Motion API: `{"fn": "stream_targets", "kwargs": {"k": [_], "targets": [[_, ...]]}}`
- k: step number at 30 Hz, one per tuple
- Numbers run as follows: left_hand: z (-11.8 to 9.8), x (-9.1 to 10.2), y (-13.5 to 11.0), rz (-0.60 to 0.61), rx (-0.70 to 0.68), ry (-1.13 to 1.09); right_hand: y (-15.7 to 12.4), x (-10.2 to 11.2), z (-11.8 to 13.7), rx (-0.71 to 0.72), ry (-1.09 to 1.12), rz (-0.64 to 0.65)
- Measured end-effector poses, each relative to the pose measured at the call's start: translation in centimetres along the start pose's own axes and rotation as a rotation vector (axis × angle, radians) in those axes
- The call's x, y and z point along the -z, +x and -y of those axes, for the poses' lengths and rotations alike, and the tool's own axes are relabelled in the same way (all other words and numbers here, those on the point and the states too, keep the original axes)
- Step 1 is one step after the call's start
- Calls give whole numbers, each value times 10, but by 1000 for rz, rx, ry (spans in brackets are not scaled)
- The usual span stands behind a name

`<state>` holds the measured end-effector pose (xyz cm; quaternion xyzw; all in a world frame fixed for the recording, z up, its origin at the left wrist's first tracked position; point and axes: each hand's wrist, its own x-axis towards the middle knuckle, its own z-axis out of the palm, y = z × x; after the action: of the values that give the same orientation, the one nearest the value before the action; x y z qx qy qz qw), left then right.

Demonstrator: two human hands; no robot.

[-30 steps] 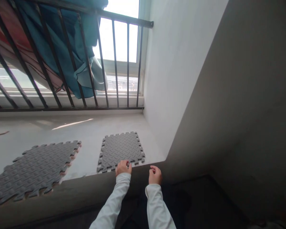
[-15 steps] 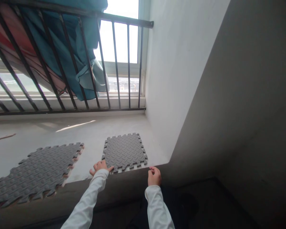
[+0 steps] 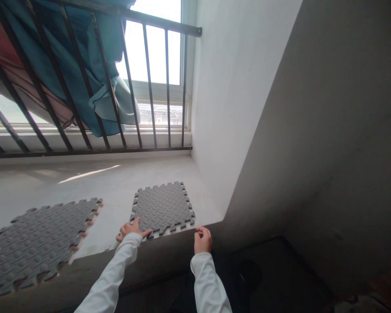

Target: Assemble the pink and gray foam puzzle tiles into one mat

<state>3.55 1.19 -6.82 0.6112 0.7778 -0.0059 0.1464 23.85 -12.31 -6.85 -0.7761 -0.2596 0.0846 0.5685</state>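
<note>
The left hand (image 3: 132, 230) lies with fingers spread and thumb stretched inward; the right hand (image 3: 203, 240) curls loosely. Both forearms (image 3: 210, 282) (the left more slanted) reach forward.

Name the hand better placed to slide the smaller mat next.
Probably the left hand: it spreads over the smaller mat's near-left corner, while the right hand is loosely curled, apparently just off the mat.

Long white sleeves (image 3: 106, 278), bare hands (image 3: 203, 240)

The smaller mat (image 3: 163, 206) looked matt, foam-like and ridged; the railing (image 3: 182, 28) appeared metal, the wall (image 3: 228, 95) smooth and matt.
</note>
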Motion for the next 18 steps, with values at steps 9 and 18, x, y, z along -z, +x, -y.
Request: {"fn": "stream_targets", "kwargs": {"k": [9, 18], "targets": [[-12, -4, -8, -22, -75, -17, -2, -3, -2, 37, 25, -13], [-69, -20, -40, -37, -93, -9, -3, 0, -4, 21, 10, -23]]}}
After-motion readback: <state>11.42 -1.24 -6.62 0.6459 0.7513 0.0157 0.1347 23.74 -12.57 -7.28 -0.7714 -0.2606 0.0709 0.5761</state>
